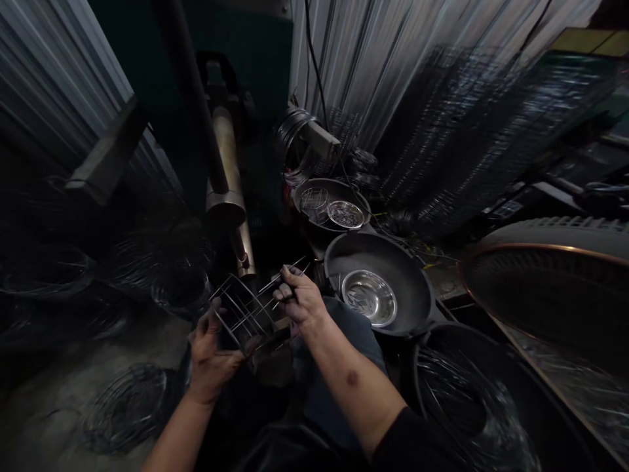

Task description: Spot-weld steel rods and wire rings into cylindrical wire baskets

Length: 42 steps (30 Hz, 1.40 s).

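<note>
Wall [344, 46] of corrugated metal stands at the back, a dark green panel [263, 59] between its two stretches. Wire racks [457, 137], blurred, lean at the right. Nearer sits a round, ribbed thing [555, 229] with a copper-coloured rim. Three dark pans run in a row beside the person's right leg [339, 373]: the near pan [535, 387] holds coiled wire [506, 400], the middle pan [413, 282] a steel bowl [387, 309], the far pan [361, 190] a dish [345, 214] and some wirework [313, 203]. Another coil [125, 406] lies on the floor [44, 426] at lower left. A brass-coloured arm [228, 147] slants down before the panel, ending just beyond the frame. That wire frame [244, 319] is tilted in mid-air between the two hands. The left hand [211, 347] is clamped on its left side and near edge. The right hand [299, 298] pinches thin wires [297, 264] at its right; whether these belong to the frame, I cannot tell. Short metal bits [361, 301] lie loose in the bowl.
</note>
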### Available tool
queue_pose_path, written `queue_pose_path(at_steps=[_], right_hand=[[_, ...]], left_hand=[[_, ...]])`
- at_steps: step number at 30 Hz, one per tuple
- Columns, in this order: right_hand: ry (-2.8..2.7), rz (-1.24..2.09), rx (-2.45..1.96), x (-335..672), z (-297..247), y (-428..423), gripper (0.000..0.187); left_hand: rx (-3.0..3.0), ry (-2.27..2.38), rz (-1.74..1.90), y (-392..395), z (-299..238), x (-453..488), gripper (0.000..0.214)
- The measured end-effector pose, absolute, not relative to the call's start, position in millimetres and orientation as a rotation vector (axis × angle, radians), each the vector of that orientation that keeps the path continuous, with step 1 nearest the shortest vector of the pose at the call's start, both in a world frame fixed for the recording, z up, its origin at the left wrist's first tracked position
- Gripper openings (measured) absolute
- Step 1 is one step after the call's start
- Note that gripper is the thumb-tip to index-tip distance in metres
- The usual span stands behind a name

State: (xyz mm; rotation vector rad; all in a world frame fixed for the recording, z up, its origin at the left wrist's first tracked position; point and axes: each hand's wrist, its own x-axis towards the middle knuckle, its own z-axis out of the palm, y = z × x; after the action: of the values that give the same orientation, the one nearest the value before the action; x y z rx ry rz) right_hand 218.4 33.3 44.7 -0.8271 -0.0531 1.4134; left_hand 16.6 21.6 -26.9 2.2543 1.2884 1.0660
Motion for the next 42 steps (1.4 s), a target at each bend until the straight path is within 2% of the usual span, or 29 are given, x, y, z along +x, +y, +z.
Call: queue_pose_path(at_steps=[6, 16, 28, 42], right_hand=[[-0.106, 1.295, -0.716, 198.3, 47.6, 39.2, 0.024], [-0.195, 1.241, -0.706, 188.9, 56.8, 67.5, 0.03], [-0.223, 1.24, -0.665, 189.9, 61.0, 87.6, 0.025], [-0.196, 1.223, -0.726, 190.0, 63.7, 97.2, 0.03]], left_hand=[[2.3, 1.321, 1.245, 39.6, -32.0, 24.2, 0.089], [2.318, 1.33, 1.273, 57.2, -23.1, 27.1, 0.091], [2.318, 1.353, 1.278, 79.9, -22.7, 30.0, 0.095], [2.319, 1.304, 1.291, 87.3, -24.6, 29.5, 0.094]])
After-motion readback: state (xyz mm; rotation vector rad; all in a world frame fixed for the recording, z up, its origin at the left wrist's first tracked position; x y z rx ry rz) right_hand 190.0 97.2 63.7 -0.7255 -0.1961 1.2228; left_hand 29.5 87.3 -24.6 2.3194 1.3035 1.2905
